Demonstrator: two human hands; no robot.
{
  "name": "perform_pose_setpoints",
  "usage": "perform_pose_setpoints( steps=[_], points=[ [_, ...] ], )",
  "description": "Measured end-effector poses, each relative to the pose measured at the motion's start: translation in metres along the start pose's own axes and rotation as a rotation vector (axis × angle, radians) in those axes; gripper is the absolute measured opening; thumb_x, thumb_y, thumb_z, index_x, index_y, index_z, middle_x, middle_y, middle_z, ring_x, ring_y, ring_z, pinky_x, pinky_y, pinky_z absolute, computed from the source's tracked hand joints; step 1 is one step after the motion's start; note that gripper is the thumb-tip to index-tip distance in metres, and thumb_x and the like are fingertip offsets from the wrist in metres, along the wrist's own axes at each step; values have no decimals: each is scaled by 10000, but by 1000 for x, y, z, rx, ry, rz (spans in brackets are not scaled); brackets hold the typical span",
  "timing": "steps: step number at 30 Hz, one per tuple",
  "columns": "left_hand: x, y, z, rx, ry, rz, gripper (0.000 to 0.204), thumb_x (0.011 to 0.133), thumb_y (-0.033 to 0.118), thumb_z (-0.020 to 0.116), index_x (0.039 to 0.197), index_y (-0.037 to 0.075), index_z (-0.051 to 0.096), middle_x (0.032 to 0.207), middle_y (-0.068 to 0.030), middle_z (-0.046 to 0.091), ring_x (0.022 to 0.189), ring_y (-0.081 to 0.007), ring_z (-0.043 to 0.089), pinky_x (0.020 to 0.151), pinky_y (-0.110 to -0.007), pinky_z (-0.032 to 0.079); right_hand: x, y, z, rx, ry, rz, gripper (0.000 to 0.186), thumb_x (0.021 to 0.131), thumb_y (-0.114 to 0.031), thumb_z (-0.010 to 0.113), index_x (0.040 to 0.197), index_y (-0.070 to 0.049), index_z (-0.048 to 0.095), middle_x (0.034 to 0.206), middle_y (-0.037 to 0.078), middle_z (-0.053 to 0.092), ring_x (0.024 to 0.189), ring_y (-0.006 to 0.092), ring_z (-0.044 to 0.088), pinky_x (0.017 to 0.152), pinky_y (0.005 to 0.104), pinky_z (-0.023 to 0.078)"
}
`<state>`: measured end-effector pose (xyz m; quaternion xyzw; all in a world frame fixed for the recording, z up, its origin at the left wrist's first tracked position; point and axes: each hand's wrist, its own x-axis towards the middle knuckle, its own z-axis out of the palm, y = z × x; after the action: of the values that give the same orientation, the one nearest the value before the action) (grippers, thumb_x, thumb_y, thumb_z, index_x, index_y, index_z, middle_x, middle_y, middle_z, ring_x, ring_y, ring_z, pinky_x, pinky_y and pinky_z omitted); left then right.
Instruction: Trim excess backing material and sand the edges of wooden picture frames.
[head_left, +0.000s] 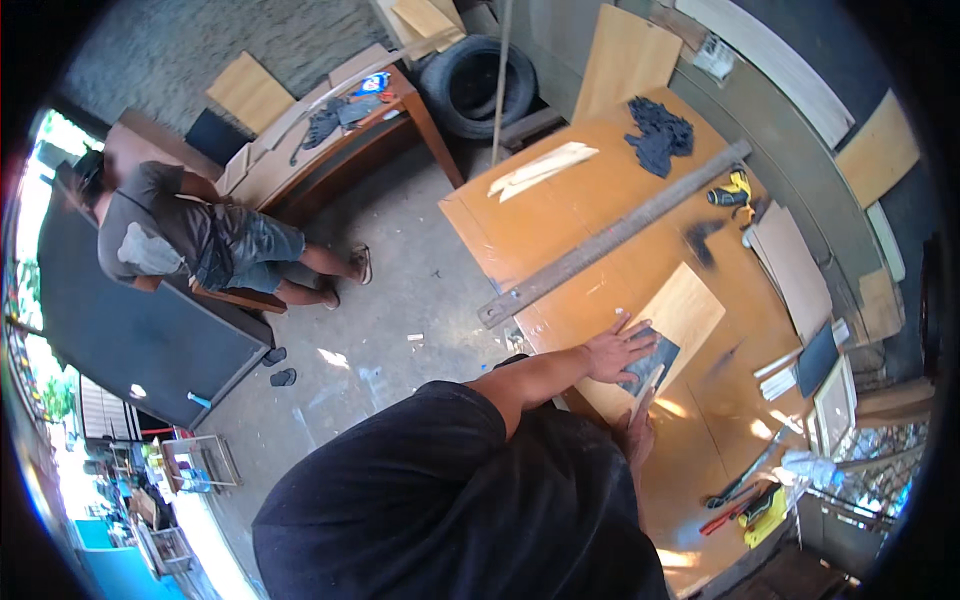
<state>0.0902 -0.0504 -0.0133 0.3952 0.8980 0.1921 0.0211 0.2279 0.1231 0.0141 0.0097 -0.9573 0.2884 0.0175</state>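
My left hand [612,352] lies flat with its fingers spread on a dark grey rectangular piece [660,358]. That piece rests on a pale plywood board [690,310], which lies at a slant on the orange-brown worktable [560,235]. Close by, at the near edge of the dark piece, is my right hand [636,436], its fingers bent and partly hidden. A thin pale sliver [650,382] sticks up from its fingertips over the dark piece; what it is I cannot make out.
A long metal bar [620,232] crosses the table beyond the board. Farther off lie wood strips [543,170], a dark cloth [660,137] and a yellow drill [733,192]. Hand tools [750,510] lie at right. A person [190,225] stands at another table [300,150] at left.
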Motion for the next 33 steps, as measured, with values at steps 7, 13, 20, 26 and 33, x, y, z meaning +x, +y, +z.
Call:
perform_pose_setpoints(
  steps=[7,13,20,26,33],
  points=[
    [3,-9,0,-44,-38,50,751,906,518,510,1491,87,324,1590,-84,233,1497,-314,56,1141,-650,-7,5,1,-7,-40,-45,-43,686,921,-208,521,1532,-154,213,965,268,654,789,469,620,660,532,486],
    [8,-7,7,-17,-37,121,831,860,549,554,1506,94,295,1599,-66,217,1498,-323,33,1135,-662,-36,10,11,9,-52,-49,131,708,913,-153,537,1537,-158,202,1017,274,644,857,476,616,703,530,486],
    [13,-11,22,-148,98,101,899,811,594,584,1507,103,294,1608,-59,186,1498,-323,-10,1127,-676,-64,113,26,14,-80,121,-58,762,878,-126,558,1541,-137,183,1111,281,615,960,462,607,781,542,478],
    [14,-10,25,75,-56,94,881,850,632,495,1521,110,264,1625,-39,123,1498,-310,-50,1116,-678,-110,44,10,26,-216,-62,354,721,901,-190,557,1533,-150,213,1108,286,615,942,445,622,764,545,485],
    [12,-12,-6,-3,-136,83,844,867,581,510,1526,119,255,1627,-28,115,1499,-297,-52,1131,-655,-105,71,-23,5,-191,-87,306,665,918,-203,502,1521,-104,240,1072,299,623,928,471,610,759,550,474]
  ],
)
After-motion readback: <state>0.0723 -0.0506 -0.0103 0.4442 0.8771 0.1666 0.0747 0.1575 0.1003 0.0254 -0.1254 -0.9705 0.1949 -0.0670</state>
